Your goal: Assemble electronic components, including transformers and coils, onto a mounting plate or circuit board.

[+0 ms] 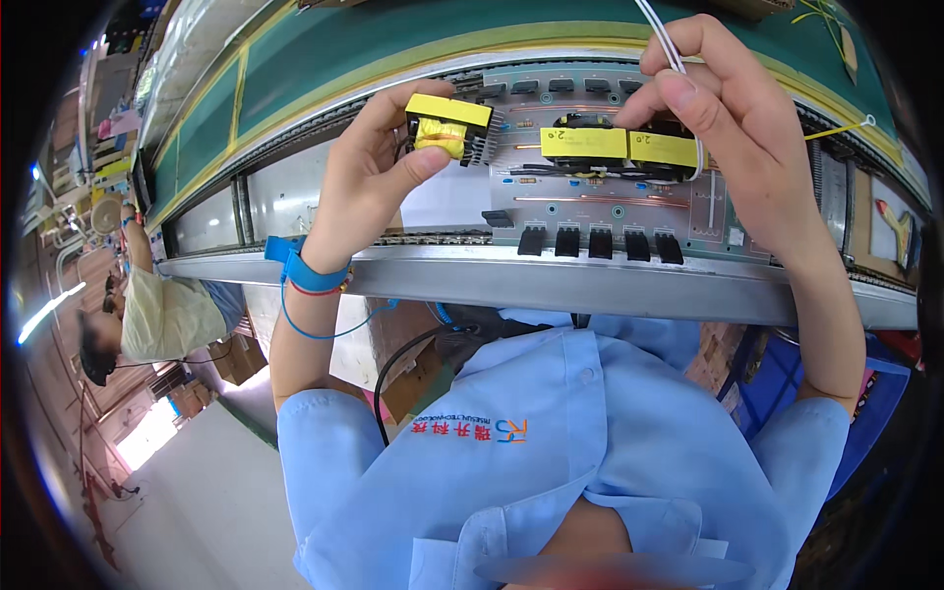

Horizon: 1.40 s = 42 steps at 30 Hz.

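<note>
Between the thumb and fingers of my left hand (356, 172) is a yellow-taped transformer (447, 110), tilted so that its row of metal pins faces right, over the left end of a circuit board (649, 214). My right hand (757, 147) is closed in a pinch on a pair of thin white wires (661, 34) that run up out of the top of the view. Its lower fingers reach close to two more yellow transformers (585, 144) seated side by side on the board; whether they touch is hidden. Black heat sinks (602, 243) line the board's near edge.
The board lies on a conveyor track with a metal rail (590, 285) along my side. Beyond it is a green work surface (364, 49). A yellow wire with a ring terminal (867, 122) sticks out at right. A blue wrist strap (295, 264) trails its cord. Another person (167, 315) is far left.
</note>
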Motion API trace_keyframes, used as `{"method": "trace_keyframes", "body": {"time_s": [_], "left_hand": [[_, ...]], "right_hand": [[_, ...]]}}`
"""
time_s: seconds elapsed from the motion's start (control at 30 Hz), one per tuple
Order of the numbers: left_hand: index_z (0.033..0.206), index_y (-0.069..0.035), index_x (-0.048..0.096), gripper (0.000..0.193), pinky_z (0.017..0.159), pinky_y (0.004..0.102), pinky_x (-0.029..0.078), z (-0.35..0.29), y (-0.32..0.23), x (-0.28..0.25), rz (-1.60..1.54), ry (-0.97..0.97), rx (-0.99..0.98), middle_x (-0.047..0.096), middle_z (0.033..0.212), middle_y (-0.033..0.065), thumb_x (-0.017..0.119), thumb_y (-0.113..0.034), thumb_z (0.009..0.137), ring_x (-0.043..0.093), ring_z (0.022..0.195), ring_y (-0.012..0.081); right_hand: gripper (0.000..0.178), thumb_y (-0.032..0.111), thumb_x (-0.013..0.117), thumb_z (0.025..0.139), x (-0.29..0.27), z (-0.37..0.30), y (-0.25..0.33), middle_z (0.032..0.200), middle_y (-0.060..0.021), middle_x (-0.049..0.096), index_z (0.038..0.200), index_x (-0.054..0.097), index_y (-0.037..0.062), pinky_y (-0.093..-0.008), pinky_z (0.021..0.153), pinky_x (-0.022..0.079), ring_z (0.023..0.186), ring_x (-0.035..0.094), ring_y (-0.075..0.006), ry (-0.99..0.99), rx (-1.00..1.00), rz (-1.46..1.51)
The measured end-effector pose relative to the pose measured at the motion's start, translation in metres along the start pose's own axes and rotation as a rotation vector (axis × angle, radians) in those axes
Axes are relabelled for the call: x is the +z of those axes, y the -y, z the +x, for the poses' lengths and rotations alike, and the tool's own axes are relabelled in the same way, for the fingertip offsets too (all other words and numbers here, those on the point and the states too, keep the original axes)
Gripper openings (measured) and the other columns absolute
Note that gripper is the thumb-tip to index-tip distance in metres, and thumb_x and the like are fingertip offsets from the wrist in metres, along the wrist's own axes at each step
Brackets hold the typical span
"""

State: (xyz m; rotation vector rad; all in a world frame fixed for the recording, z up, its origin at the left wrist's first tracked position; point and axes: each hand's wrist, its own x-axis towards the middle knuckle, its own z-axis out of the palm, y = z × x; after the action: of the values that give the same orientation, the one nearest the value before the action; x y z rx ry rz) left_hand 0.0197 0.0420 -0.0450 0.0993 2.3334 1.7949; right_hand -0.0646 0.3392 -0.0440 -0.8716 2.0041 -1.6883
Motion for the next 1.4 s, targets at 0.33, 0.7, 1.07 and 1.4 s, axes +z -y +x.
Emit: {"method": "trace_keyframes", "body": {"time_s": [0.33,0.7,1.07,1.4], "left_hand": [[0.130,-0.002,0.052,0.047,0.095,0.0336,0.048,0.006,-0.020,0.006,0.357,0.047,0.107,0.060,0.120,0.0123,0.065,0.003,0.085,0.061,0.105,0.0222],[0.124,-0.003,0.055,0.052,0.075,0.0400,0.052,0.013,-0.048,0.024,0.837,0.158,0.332,0.060,0.107,0.0151,0.068,0.003,0.074,0.062,0.093,0.0354],[0.124,-0.006,0.056,0.055,0.073,0.0424,0.050,0.021,-0.055,0.036,1.129,0.263,0.325,0.061,0.104,0.0139,0.068,0.003,0.072,0.061,0.091,0.0360],[0.126,-0.006,0.055,0.057,0.070,0.0396,0.052,0.007,-0.039,0.043,1.165,0.109,0.420,0.061,0.105,0.0110,0.068,0.001,0.070,0.063,0.087,0.0315]], "right_hand": [[0.024,0.020,0.045,0.104,0.000,0.002,-0.004,0.081,-0.0043,0.065,0.116,0.052,0.0013,-0.0205,0.075,0.042,0.077,0.057,-0.0079,-0.043,-0.122,-0.141],[0.025,0.021,0.048,0.102,0.001,0.003,0.016,0.078,-0.0107,0.063,0.103,0.049,-0.0037,-0.0233,0.065,0.049,0.075,0.067,-0.0135,-0.015,-0.030,-0.200],[0.021,0.016,0.046,0.102,0.005,0.004,0.008,0.088,-0.0096,0.060,0.103,0.049,-0.0046,-0.0243,0.073,0.052,0.082,0.066,-0.0134,-0.045,-0.054,-0.165],[0.020,0.014,0.056,0.096,0.015,0.006,0.027,0.087,-0.0102,0.064,0.105,0.056,-0.0034,-0.0282,0.074,0.052,0.083,0.065,-0.0167,-0.194,0.046,0.188]]}}
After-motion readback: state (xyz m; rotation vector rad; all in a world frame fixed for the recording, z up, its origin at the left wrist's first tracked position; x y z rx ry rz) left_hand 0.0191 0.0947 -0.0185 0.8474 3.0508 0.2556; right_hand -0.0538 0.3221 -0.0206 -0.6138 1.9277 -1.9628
